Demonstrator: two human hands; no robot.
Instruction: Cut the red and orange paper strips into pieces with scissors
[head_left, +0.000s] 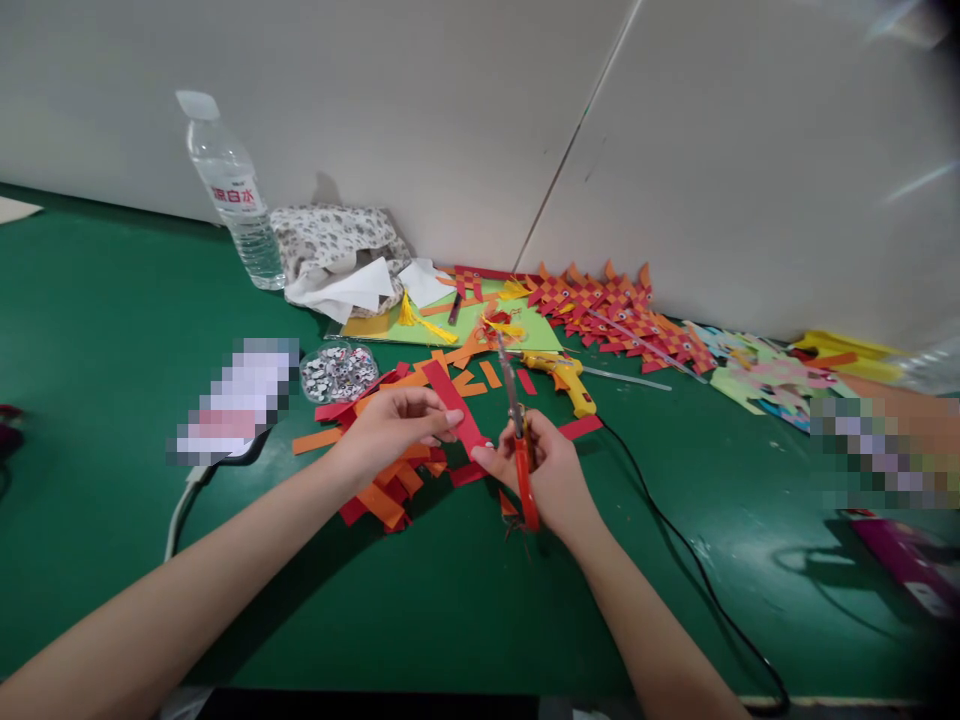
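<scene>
A red paper strip (454, 402) runs between my two hands, held over the table. My left hand (401, 430) is closed, pinching the strip between thumb and fingers near its middle. In my right hand (551, 470) are scissors with orange-red handles (526, 490), their blades pointing away from me; the thumb of that hand also touches the near end of the strip. Below and behind my left hand lies a loose pile of orange and red paper strips (386, 500). A yellow glue gun (562, 378) rests just beyond the scissors.
A water bottle (238, 200) and a patterned tissue pouch (337, 245) stand by the wall. Woven red-orange paper fish (600, 305) lie at the back. A dish of googly eyes (339, 372) and a phone (244, 400) are at left. A black cord (690, 540) crosses the right side.
</scene>
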